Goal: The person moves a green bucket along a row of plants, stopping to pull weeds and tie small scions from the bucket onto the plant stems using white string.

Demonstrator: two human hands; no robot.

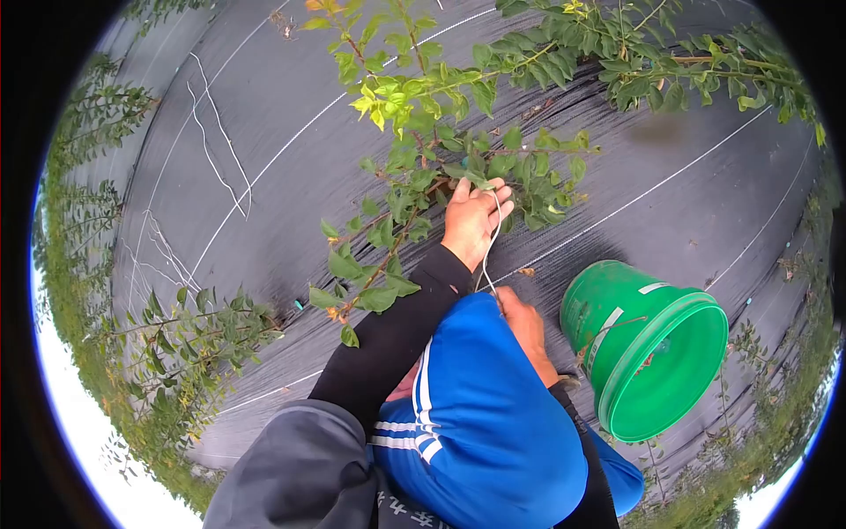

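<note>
1. Half-curled among shrub leaves (381, 234) at centre with left grip (476, 217), against white cord (495, 236); cannot tell if clasped.
2. Below, with right grip (524, 324) partly hidden by blue clothing (493, 388); cannot tell how closed.
3. Right of centre, inside green bucket (604, 286), with small reddish patch (648, 360), hard to make out.

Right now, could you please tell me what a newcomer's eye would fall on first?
Probably the bright green bucket at the right, on the black ground sheet. Next might come the blue, white-striped trouser leg at bottom centre; above it, the left hand among leaves and the right hand lower down, a white cord running between them.
</note>
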